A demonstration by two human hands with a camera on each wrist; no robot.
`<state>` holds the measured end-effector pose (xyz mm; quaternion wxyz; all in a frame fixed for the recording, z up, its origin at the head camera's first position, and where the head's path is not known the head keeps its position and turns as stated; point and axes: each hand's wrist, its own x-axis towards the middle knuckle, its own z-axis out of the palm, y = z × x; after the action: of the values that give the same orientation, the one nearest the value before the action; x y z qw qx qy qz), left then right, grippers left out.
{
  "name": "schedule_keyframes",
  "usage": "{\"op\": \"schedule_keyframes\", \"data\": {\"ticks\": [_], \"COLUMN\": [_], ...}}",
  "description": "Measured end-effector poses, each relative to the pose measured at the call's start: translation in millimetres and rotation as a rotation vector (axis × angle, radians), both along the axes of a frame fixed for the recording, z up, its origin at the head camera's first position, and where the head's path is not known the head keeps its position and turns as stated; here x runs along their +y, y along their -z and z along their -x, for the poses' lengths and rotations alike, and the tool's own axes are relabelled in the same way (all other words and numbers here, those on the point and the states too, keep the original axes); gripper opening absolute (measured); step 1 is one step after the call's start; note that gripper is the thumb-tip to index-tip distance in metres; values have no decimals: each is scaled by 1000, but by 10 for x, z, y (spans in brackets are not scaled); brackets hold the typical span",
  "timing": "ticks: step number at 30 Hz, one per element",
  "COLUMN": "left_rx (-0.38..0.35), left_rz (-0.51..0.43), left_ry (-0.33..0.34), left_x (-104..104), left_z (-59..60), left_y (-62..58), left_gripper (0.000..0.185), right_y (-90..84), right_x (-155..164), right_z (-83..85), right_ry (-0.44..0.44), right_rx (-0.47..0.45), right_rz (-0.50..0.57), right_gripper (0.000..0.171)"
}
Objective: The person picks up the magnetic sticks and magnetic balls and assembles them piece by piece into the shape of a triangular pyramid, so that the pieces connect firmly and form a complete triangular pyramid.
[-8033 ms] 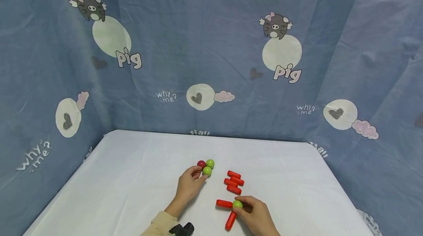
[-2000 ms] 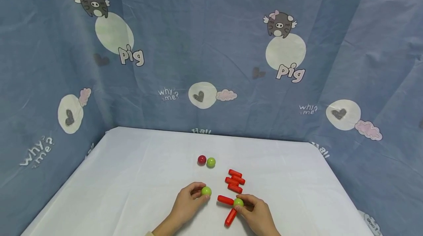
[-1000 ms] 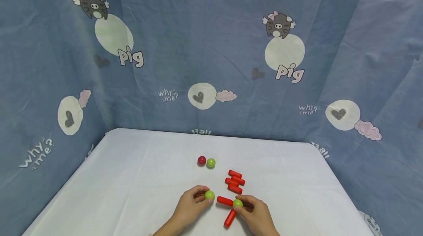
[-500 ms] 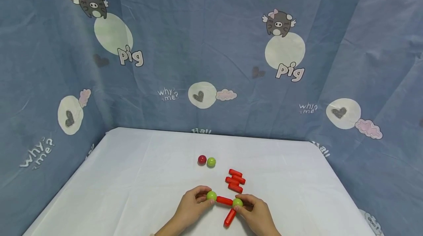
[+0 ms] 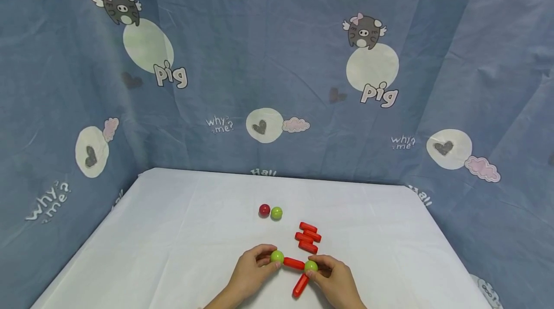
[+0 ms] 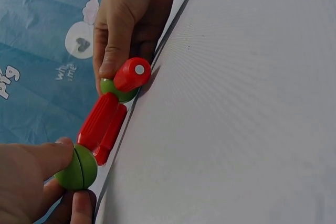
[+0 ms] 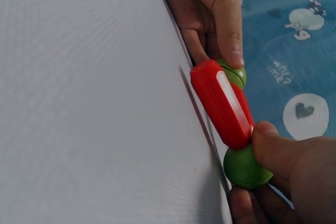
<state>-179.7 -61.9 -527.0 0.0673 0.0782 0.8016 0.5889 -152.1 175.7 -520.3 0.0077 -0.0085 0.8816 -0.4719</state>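
My left hand [image 5: 252,271] pinches a green ball [image 5: 277,257] between thumb and fingers. That ball touches the left end of a red rod [image 5: 294,263]. At the rod's other end is a second green ball [image 5: 310,266], pinched by my right hand [image 5: 336,282]. Another red rod [image 5: 300,286] runs from this ball toward the near side. In the left wrist view, the free end of the near rod [image 6: 130,75] shows a white disc. A seam crosses the green ball [image 6: 77,168] in my left hand.
Beyond the hands, several loose red rods [image 5: 308,237] lie side by side on the white table [image 5: 207,213]. Farther back sit a red ball [image 5: 264,210] and a green ball [image 5: 276,213]. A blue printed curtain [image 5: 320,155] hangs behind the table.
My left hand has brought a green ball from the group at the back toward me, then right against the rod's left end. My right hand stays on its ball. Little differs since half a second ago.
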Motion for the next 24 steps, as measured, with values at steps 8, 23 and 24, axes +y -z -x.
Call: {"op": "schedule_keyframes", "data": {"ticks": [8,23,24], "left_rx": [33,41,41], "left_rz": [12,27,28], "left_ry": [-3,-8,-6], "left_x": [6,8,9], "left_z": [3,12,11], "left_y": [-3,19,19], "left_gripper": [42,34,34], "right_y": [-8,-91,-93], "right_x": [-25,7,14], "right_z": [5,-11,-12], "right_ry": [29,2,-6], "right_rx": [-18,-78,-87], "right_rz": [-4,-45,-40], "right_gripper": [34,33,33]}}
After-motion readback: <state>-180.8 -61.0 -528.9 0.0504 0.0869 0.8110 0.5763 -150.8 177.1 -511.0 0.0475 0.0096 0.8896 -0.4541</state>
